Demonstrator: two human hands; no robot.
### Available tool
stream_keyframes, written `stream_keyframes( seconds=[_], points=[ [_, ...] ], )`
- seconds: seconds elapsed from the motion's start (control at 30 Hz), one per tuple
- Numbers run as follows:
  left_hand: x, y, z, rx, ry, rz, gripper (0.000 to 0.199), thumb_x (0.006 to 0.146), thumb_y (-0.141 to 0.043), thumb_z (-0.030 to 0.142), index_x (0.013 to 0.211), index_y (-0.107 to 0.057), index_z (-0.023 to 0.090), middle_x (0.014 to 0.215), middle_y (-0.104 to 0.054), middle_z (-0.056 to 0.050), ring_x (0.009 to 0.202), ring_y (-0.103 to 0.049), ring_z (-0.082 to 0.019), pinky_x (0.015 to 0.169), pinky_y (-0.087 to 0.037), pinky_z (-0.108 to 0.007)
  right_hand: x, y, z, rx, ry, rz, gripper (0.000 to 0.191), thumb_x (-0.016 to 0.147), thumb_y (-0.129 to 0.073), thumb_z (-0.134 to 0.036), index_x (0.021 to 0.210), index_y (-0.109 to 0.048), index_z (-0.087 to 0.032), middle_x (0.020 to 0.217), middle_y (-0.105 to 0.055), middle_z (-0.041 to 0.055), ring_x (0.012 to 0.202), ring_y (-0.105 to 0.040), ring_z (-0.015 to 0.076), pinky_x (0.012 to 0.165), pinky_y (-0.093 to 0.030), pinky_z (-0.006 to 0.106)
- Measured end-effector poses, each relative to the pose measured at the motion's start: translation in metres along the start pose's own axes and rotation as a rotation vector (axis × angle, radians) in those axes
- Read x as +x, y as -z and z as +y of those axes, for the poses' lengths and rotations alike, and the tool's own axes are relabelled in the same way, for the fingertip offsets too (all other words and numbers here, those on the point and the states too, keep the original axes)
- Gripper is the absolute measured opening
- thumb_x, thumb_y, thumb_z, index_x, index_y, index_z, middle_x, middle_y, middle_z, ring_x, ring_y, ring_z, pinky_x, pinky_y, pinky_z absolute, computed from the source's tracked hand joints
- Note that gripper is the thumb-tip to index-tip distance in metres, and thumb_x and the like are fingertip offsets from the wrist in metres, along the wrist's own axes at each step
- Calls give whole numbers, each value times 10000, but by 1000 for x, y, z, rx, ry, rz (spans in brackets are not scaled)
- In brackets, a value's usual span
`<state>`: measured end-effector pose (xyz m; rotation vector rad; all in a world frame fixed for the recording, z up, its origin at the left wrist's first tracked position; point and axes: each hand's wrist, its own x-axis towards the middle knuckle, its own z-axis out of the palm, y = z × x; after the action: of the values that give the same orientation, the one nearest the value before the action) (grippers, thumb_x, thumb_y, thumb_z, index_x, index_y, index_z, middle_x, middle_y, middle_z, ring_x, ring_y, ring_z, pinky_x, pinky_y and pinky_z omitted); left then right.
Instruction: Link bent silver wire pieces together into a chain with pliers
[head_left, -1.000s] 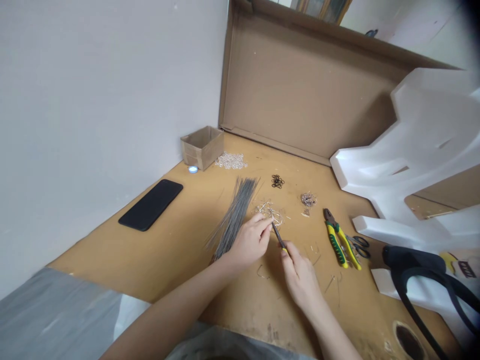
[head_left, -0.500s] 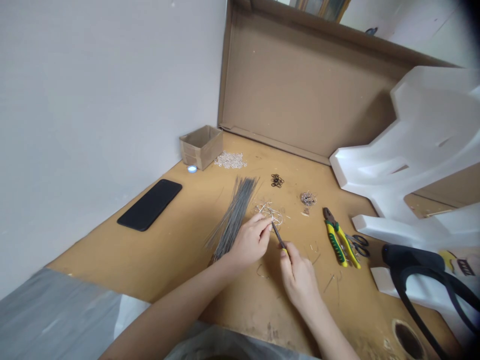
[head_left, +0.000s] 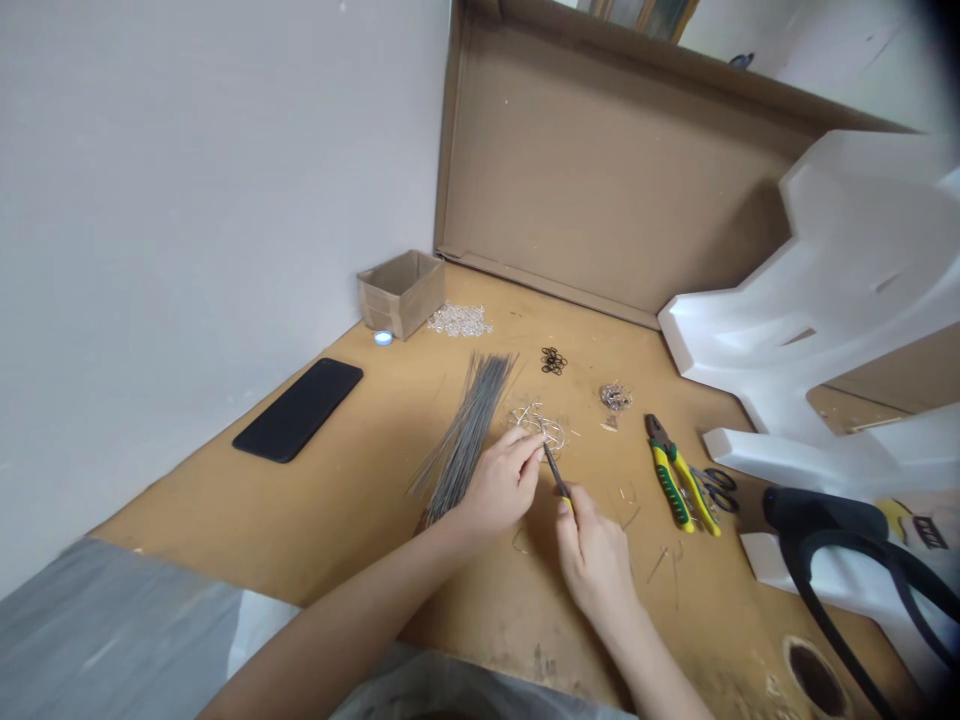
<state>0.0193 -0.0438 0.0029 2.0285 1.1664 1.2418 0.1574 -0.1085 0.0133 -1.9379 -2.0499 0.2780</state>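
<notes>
My right hand [head_left: 592, 545] is closed around the yellow handle of a thin dark tool [head_left: 555, 472], whose tip meets the fingertips of my left hand [head_left: 506, 478]. The left fingers are pinched together at that tip; what lies between them is too small to make out. Just beyond them is a loose pile of bent silvery wire pieces [head_left: 536, 420]. A bundle of straight grey wires [head_left: 476, 425] lies beside my left hand, partly hidden by it. Short wire bits [head_left: 660, 565] are scattered right of my right hand.
Green-and-yellow pliers [head_left: 679, 480] and scissors [head_left: 720, 490] lie at the right, near white foam [head_left: 795, 455]. Further back are black rings [head_left: 553, 361], a coiled wire heap [head_left: 615, 396], small clear pieces [head_left: 461, 320] and a cardboard box [head_left: 403, 300]. A black phone [head_left: 298, 410] lies left.
My right hand has shifted very slightly to the left with the tool. My left hand keeps its pinch in nearly the same place.
</notes>
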Motion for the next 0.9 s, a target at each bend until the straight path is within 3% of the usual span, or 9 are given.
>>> stream_keyframes(
  seconds=[0.7,0.9],
  points=[
    [-1,-3,2,-40,34,-23,266,879,-369,181,1034,-579,132,909,-590,-76,822,-567,-157,753,-468,-277,-2,-3,2,-159,21,81,304,871,-298,-272,934,-571,-153,736,-672,70,563,-624,197,506,-344,256],
    [2,-1,-1,58,42,-94,256,874,-375,180,1024,-579,148,922,-593,-75,827,-566,-165,763,-461,-295,0,2,8,-55,-23,-8,320,883,-284,-279,960,-576,-175,710,-676,49,619,-636,195,545,-372,249]
  ],
)
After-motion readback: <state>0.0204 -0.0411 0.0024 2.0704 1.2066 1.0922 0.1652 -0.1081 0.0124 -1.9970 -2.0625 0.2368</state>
